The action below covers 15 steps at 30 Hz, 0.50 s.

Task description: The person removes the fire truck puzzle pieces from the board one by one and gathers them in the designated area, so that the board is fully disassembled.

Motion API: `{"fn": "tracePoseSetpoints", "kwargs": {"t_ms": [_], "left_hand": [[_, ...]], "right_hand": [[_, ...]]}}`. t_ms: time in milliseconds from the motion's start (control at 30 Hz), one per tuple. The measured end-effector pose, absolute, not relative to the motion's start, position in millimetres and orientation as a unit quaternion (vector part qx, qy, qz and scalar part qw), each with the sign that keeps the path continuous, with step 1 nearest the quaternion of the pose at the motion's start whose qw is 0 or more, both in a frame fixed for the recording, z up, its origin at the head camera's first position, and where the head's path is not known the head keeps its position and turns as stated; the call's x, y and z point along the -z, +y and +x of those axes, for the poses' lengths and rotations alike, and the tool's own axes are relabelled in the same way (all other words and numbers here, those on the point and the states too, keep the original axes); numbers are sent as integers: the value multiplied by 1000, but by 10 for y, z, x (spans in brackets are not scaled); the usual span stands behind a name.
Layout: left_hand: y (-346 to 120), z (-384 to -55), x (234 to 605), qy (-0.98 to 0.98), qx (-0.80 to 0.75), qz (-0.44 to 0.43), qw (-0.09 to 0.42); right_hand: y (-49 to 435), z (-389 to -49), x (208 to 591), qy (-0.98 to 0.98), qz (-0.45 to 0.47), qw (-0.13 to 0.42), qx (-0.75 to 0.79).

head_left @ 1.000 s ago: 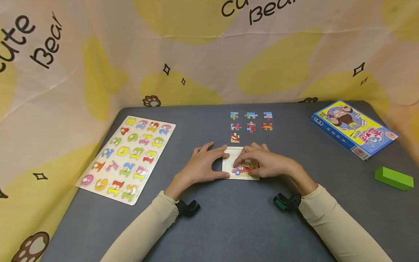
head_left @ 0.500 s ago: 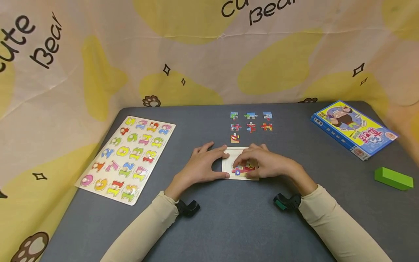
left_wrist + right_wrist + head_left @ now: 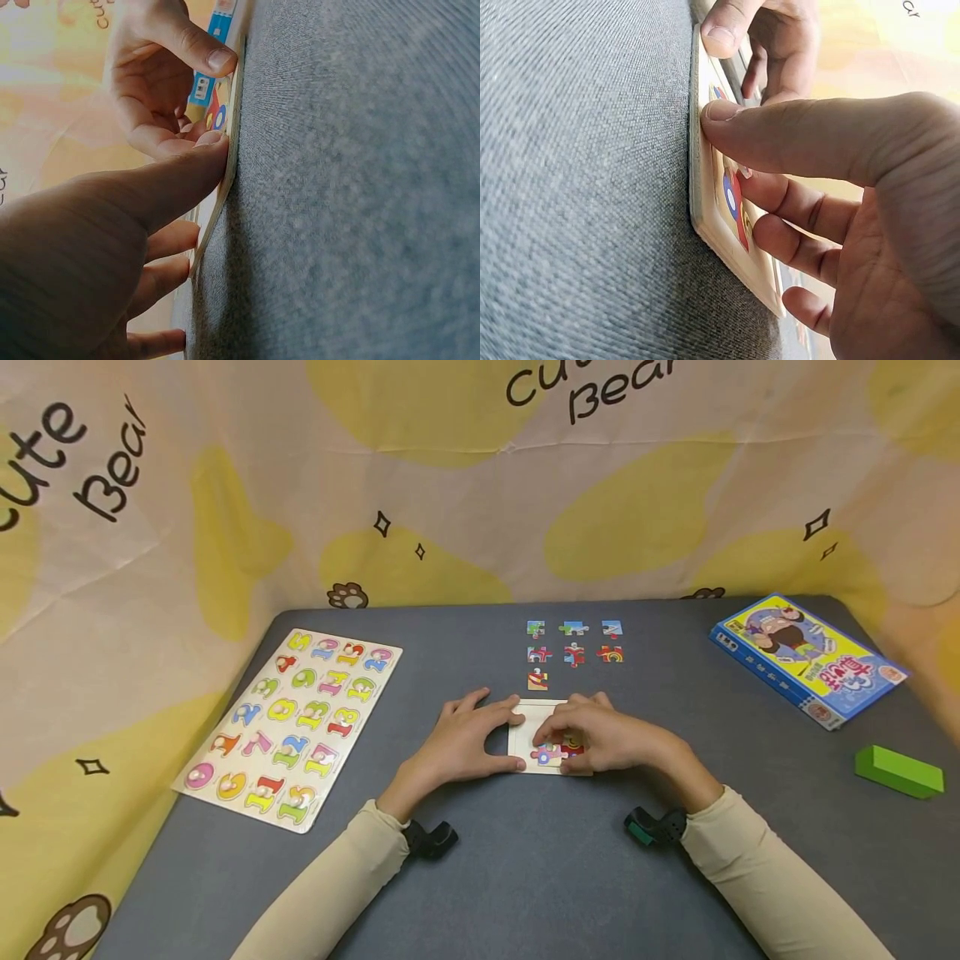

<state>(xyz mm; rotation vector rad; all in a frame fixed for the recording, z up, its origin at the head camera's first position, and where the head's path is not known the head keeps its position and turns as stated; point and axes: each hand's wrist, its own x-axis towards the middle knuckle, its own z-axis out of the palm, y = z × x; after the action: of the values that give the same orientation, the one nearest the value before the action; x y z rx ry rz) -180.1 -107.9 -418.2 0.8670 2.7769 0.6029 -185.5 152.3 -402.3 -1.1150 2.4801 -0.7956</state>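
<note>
A small wooden puzzle tray (image 3: 525, 735) with a pale rim lies mid-table; pieces with a red car picture sit in its near part. My left hand (image 3: 472, 739) rests at its left side, thumb and forefinger spread along the rim. Over the tray's right half, my right hand (image 3: 611, 735) has curled fingers, fingertips on the picture and thumb by the near rim. Between its thumb and forefinger is a jigsaw piece (image 3: 550, 755) with a blue wheel. In the right wrist view, the red car picture (image 3: 735, 206) shows under the fingers. The right hand hides part of the tray.
Several loose jigsaw pieces (image 3: 574, 654) lie in rows behind the tray. A number board (image 3: 296, 727) is at left. At right are a blue and yellow box (image 3: 813, 656) and a green block (image 3: 898, 772). A printed cloth (image 3: 480, 510) hangs behind the table.
My right thumb has slid slightly left along the near rim, and the wheel piece under the right fingers looks slightly shifted. The left hand stays in place. The head view tilts slightly.
</note>
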Motion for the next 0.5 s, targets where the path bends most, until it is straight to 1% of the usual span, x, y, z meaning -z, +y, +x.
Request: {"fn": "tracePoseSetpoints", "kwargs": {"t_ms": [500], "left_hand": [[-1070, -1797, 4174, 933, -197, 290, 83]], "right_hand": [[1513, -1849, 4014, 868, -390, 141, 274]]}}
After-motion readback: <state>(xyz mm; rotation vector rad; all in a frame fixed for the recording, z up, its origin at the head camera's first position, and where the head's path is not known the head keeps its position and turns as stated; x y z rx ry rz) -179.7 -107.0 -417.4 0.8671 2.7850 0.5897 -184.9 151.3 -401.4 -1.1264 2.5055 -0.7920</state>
